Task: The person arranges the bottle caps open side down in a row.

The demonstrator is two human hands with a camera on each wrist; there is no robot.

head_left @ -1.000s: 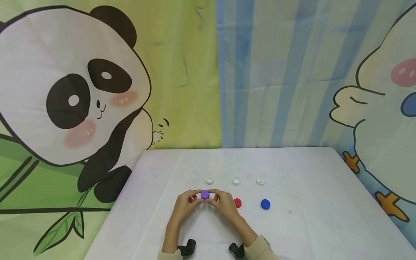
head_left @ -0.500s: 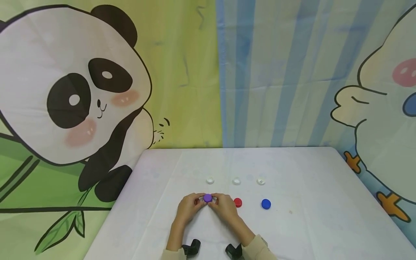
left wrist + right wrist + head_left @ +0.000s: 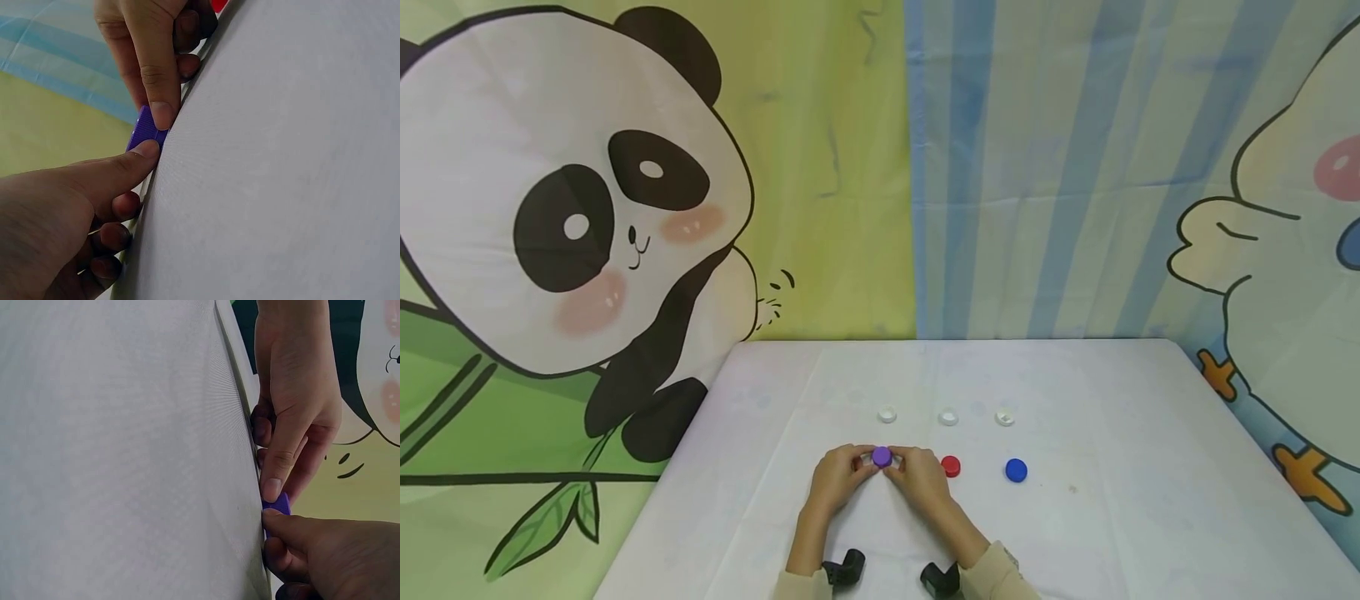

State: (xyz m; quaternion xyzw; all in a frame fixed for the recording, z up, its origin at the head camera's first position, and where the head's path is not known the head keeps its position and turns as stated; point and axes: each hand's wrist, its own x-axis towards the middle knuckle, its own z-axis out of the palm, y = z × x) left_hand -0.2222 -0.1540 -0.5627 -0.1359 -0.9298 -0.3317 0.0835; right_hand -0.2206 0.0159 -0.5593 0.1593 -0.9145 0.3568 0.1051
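Two thumb-and-finger pinches on one small round ridged purple plastic-looking cap (image 3: 882,457): by left hand (image 3: 835,481) on its left, right hand (image 3: 923,481) on its right. Impossible to tell whether raised off the white cloth-covered table (image 3: 1105,533). Right of the purple cap, a round red cap (image 3: 951,466), then a round blue cap (image 3: 1017,471); beyond the purple cap, three round white pieces (image 3: 948,417). Seemingly at a two-handed holding step; likely to call next for even pressure from both sides.
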